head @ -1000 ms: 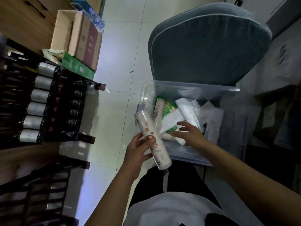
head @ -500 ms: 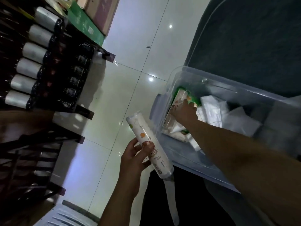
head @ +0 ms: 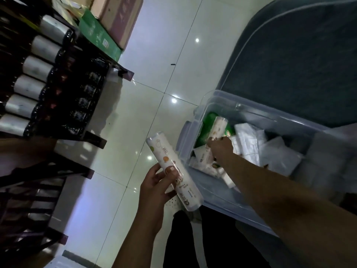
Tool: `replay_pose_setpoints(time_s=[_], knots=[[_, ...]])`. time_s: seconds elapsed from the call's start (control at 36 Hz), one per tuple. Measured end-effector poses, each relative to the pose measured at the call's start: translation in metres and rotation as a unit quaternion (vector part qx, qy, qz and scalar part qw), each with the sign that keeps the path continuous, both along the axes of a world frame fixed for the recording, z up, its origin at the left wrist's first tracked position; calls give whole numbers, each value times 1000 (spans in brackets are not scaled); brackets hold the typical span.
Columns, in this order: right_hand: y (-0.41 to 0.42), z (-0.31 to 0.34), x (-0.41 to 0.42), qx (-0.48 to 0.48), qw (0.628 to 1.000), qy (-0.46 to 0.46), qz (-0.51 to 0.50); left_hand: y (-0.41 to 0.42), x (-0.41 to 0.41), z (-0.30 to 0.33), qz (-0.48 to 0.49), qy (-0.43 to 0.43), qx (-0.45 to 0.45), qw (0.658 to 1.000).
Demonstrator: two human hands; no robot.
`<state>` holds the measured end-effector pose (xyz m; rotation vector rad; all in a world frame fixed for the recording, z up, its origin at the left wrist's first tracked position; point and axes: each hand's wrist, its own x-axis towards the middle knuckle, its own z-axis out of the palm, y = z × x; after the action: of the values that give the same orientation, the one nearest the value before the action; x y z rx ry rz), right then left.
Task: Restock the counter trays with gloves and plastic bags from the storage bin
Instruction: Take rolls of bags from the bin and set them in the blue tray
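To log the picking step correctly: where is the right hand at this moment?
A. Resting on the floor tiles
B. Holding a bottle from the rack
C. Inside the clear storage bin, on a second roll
C: the right hand reaches into the storage bin and grips a second roll.

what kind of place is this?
Likely a shop or restaurant back area: a dark rack of foil-capped bottles, stacked cardboard cartons on tiled floor, and a clear storage bin of packaged supplies.

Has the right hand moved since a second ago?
Yes. The right hand has reached deeper into the clear storage bin, toward its far-left corner, and now grips a second roll there.
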<state>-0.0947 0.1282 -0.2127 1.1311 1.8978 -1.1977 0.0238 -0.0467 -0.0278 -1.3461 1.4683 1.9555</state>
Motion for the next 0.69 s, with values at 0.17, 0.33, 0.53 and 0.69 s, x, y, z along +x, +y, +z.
replay_pose_setpoints(time_s=[0.17,0.33,0.53,0.69], knots=[[46,65,27,-41,995,85,13,11,-20,33,-46,27,7,999],[75,141,52,-54,984,168,7,13,-42,60,-125,73,-4,989],[72,240,89,-49,958,281,-28,12,-47,90,-256,162,-75,950],[41,314,148,-28,933,347,-91,-2,-46,111,-371,199,-11,907]])
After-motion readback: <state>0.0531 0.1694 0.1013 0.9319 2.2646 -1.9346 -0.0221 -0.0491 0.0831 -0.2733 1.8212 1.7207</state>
